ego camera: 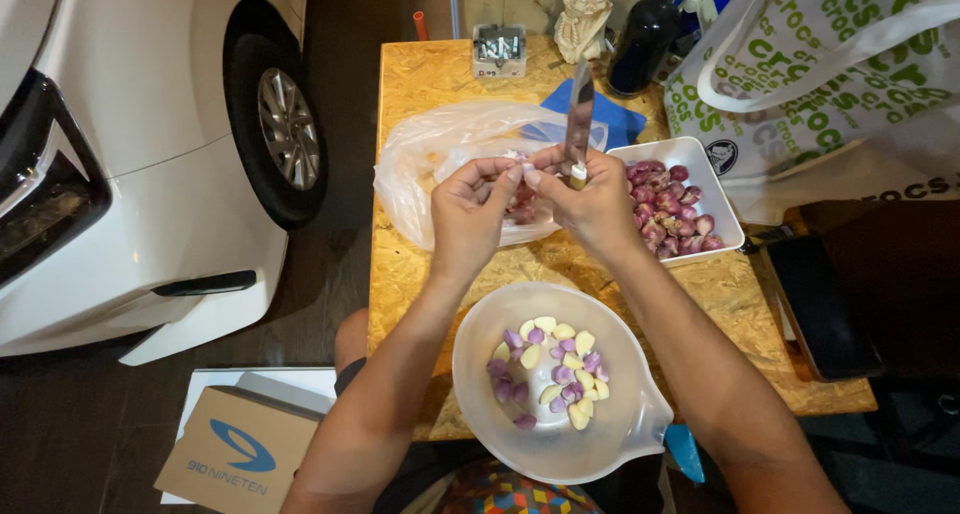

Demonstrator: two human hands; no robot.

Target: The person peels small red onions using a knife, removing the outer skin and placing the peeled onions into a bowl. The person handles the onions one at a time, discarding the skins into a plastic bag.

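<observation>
Nearest is the white bowl of peeled shallots and garlic. Above it, the left hand fingers pinch a small shallot (mostly hidden), right against the right hand, which grips a knife, blade pointing away. Farther right sits the tray of unpeeled shallots.

One camera only, worn on the person's head. It looks steeply down and slightly forward over both forearms, which enter from the bottom edge and meet near the picture's middle. The view is close: the table fills the centre, its near edge right beneath the camera and its far edge near the top. At the left the frame reaches past the table to a white car on the dark floor.
</observation>
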